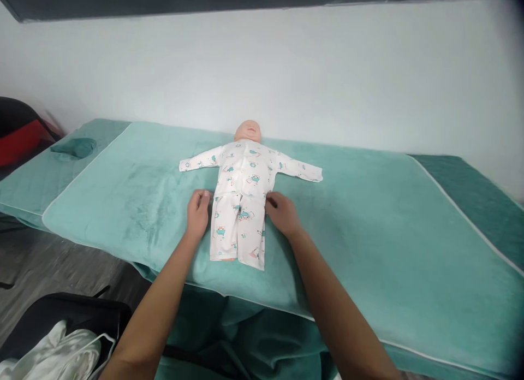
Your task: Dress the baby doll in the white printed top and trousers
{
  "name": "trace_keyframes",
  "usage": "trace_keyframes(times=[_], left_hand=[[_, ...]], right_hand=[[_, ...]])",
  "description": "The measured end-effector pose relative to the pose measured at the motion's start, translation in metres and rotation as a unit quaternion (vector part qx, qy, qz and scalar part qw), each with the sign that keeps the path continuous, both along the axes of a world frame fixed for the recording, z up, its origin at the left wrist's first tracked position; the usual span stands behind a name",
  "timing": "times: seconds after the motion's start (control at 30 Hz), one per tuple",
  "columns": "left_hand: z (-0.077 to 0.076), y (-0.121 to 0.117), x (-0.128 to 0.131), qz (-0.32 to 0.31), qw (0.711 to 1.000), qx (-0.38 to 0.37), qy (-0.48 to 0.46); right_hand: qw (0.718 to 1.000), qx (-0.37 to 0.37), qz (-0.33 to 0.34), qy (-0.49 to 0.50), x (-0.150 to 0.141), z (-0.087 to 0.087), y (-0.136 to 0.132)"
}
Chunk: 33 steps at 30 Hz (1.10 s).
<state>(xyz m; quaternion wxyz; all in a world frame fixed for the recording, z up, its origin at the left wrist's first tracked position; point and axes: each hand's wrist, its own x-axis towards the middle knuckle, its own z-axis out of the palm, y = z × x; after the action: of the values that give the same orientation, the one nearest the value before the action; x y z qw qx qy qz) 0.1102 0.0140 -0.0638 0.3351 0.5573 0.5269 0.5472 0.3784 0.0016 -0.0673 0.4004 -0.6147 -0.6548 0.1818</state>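
Observation:
A baby doll (248, 131) lies on its back on a green-covered bed, head toward the wall. It wears a white printed shirt (245, 170) with both sleeves stretched out sideways. Matching white pants (251, 227) cover its legs, their waist meeting the shirt's hem. At the left side of the waist, my left hand (198, 212) has its fingers closed at the pants' edge. My right hand (283, 212) pinches the fabric at the opposite side of the waist. The doll's hands are hidden in the sleeves; a little of one foot shows below a pant leg.
The green bed cover (380, 232) spreads widely to both sides, with a face hole (76, 147) at the left end. A white wall (286, 69) rises behind. At lower left, a black chair (77, 303) holds white cloth (61, 352). A red item (24, 142) sits far left.

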Motion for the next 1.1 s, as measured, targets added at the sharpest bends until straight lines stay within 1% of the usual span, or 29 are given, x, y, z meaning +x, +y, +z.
trace_keyframes(times=[0.03, 0.1, 0.13, 0.17, 0.27, 0.33, 0.47, 0.57, 0.7, 0.83, 0.93, 1.03, 1.1], left_hand=[[0.002, 0.008, 0.002, 0.003, 1.0, -0.003, -0.029], [0.007, 0.024, 0.008, -0.016, 0.998, -0.021, -0.056], [0.01, 0.031, 0.011, -0.036, 0.997, -0.032, -0.052], [0.012, 0.036, 0.015, -0.055, 0.997, -0.041, -0.04], [0.017, 0.045, 0.023, -0.091, 0.995, -0.044, -0.007], [0.016, 0.048, 0.026, -0.098, 0.994, -0.038, -0.005], [0.011, 0.057, 0.03, -0.102, 0.994, -0.04, -0.016], [0.009, 0.063, 0.031, -0.101, 0.993, -0.047, -0.035], [0.011, 0.06, 0.029, -0.085, 0.994, -0.055, -0.048], [0.009, 0.053, 0.028, -0.057, 0.996, -0.032, -0.06], [0.007, 0.047, 0.028, -0.027, 0.997, -0.029, -0.07], [0.007, 0.035, 0.026, -0.003, 0.997, -0.043, -0.063], [0.008, 0.018, 0.024, 0.007, 0.997, -0.056, -0.056]], right_hand=[[0.998, 0.003, -0.042, 0.042, 0.002, 0.001, 0.008], [0.987, -0.001, -0.123, 0.105, 0.004, 0.004, 0.025], [0.984, -0.011, -0.14, 0.114, 0.003, 0.005, 0.033], [0.984, -0.024, -0.138, 0.109, 0.002, 0.006, 0.04], [0.992, -0.041, -0.087, 0.083, -0.006, 0.007, 0.051], [0.991, -0.034, -0.057, 0.114, -0.008, 0.006, 0.051], [0.981, -0.019, 0.009, 0.195, -0.003, 0.0, 0.046], [0.978, -0.014, 0.021, 0.206, 0.0, -0.001, 0.044], [0.985, -0.02, 0.013, 0.173, -0.002, 0.003, 0.04], [0.994, -0.031, -0.049, 0.093, -0.005, 0.004, 0.035], [0.996, -0.016, -0.075, 0.052, -0.005, 0.0, 0.03], [0.996, -0.002, -0.089, 0.027, -0.004, -0.005, 0.025], [0.995, 0.004, -0.096, 0.022, -0.003, -0.008, 0.018]])
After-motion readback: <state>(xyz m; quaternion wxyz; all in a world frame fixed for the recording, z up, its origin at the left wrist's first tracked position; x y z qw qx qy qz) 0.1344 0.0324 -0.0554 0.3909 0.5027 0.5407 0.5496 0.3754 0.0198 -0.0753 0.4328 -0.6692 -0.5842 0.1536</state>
